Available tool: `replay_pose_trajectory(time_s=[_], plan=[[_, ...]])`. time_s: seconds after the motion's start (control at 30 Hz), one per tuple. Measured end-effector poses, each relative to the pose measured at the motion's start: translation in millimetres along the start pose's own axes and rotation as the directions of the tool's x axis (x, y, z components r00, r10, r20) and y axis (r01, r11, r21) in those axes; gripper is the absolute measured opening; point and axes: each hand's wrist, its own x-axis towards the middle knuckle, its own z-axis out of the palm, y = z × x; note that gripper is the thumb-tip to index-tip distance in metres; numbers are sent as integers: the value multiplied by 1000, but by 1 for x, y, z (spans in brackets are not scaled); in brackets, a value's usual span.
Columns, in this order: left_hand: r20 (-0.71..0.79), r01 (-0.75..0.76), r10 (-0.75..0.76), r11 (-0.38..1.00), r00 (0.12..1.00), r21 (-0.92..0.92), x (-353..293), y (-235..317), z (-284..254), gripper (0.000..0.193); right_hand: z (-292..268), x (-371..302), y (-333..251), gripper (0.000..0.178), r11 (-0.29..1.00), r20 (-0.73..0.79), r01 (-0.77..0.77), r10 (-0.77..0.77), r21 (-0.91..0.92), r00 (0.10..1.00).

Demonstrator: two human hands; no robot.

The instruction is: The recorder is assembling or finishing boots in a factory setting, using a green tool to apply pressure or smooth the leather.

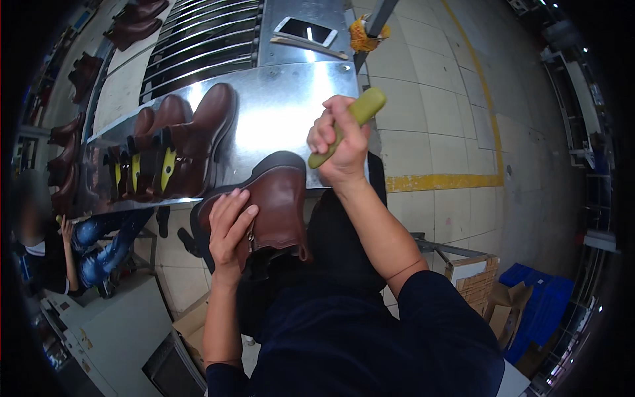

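My left hand (230, 225) grips a brown leather ankle boot (278, 202) from its left side, fingers laid over the upper. The boot lies at the table's near edge, its dark sole turned away from me and its opening toward my lap. My right hand (340, 142) is raised to the right of the boot, fingers closed round a long olive-green piece with rounded ends (370, 104); its exact kind does not show. It is apart from the boot. Several more brown ankle boots (215, 116) stand to the left, with yellow pieces (169, 171) showing at their openings.
The boots stand on a shiny metal table (278, 99). A white phone (305, 31) lies beyond, near a roller rack (205, 40). At far left a co-worker (56, 258) sits near more boots. Cardboard (473, 288) and a blue crate (546, 298) are at lower right.
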Motion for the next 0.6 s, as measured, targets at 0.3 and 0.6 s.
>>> replay_pose_trajectory(time_s=[0.3, 0.6], plan=[[376, -39, 14, 997, 926, 61, 51, 30, 24, 51, -43, -2, -42, 23, 995, 80, 61, -55, -74, 995], [361, -114, 62, 986, 931, 124, 52, 28, 29, 49, -64, 4, -18, 24, 980, 117, -26, 3, 197, 993]])
